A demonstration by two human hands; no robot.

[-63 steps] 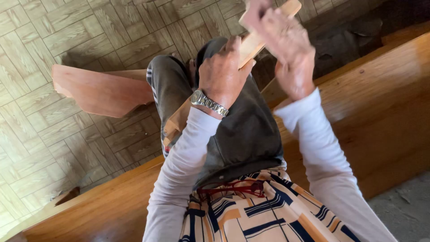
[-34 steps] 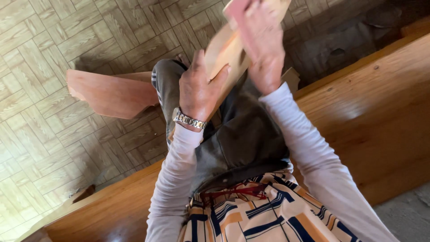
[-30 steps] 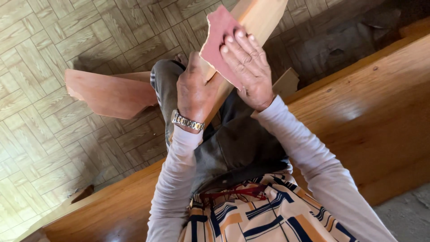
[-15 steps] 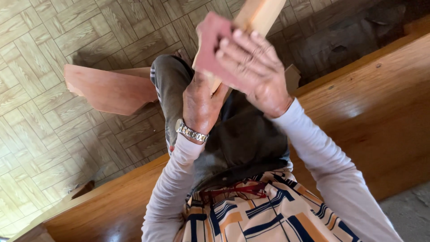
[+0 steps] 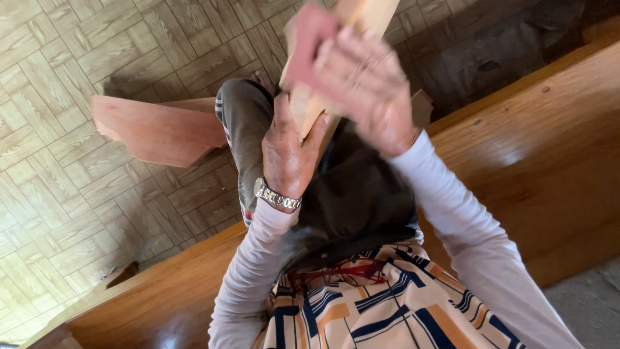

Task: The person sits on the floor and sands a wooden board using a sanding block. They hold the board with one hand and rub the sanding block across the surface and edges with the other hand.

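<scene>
Left hand [image 5: 286, 155]: I see it wrapped around the lower part of the stick [image 5: 361, 19], fingers closed on it, above the knee [image 5: 242, 113].
Right hand [image 5: 365, 87]: fingers pressed flat, holding the red sandpaper [image 5: 309, 39] against the stick.
Stick: pale wood, tilted up and away from my lap.
Progress: I judge the sanding is in the middle; the blur hides which part is smooth.
Nearby: a reddish board [image 5: 155, 129] on the floor, a bench [image 5: 536, 148] under me.

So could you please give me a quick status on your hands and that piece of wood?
Left hand gripping pale wooden piece from below. Right hand pressing reddish sanding sheet on it. Reddish board leans beside knee; nothing blocking.
</scene>
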